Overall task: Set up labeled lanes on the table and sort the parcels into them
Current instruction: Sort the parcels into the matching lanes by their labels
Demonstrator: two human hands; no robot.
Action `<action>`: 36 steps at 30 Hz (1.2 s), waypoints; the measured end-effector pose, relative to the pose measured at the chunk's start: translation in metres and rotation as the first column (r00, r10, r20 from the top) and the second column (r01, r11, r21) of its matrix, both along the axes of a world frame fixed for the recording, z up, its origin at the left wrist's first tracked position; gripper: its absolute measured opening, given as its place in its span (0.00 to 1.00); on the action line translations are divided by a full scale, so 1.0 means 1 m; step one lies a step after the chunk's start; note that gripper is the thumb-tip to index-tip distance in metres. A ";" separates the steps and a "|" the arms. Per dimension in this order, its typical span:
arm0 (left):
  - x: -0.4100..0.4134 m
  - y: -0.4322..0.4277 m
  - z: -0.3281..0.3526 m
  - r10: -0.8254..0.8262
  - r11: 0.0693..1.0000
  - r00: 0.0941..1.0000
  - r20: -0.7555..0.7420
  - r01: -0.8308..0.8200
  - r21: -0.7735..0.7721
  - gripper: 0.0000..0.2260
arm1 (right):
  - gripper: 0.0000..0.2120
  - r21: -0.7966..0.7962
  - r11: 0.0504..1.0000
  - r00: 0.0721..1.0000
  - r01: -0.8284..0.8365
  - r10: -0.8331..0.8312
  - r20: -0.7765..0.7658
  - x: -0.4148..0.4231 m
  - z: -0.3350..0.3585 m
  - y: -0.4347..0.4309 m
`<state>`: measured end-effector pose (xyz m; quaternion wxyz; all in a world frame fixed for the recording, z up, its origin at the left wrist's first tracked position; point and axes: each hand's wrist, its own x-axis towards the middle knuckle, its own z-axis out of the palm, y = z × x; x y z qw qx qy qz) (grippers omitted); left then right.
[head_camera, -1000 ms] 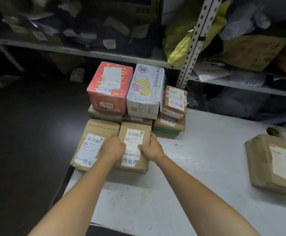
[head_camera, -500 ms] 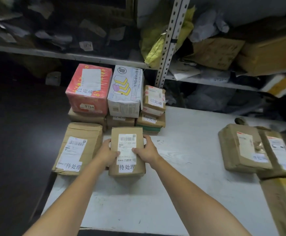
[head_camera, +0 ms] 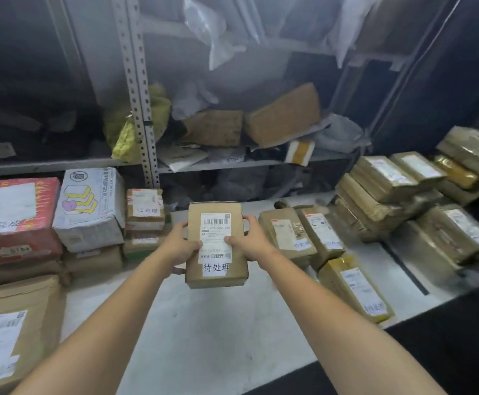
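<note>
Gripping the brown parcel (head_camera: 217, 276) from both sides at frame centre, the left hand (head_camera: 180, 246) and right hand (head_camera: 251, 238) are curling fingers round its edges, thumbs pressing on its white label (head_camera: 215, 232), and are holding it over the white surface (head_camera: 204, 332).
</note>
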<state>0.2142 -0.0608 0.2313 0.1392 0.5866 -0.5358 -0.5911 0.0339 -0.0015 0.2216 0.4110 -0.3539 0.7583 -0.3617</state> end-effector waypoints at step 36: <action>-0.308 -0.018 -0.033 0.001 0.996 0.995 0.101 -0.011 0.093 0.25 | 0.40 0.071 0.982 0.976 -0.178 0.166 0.143 -0.326 -0.043 -0.039</action>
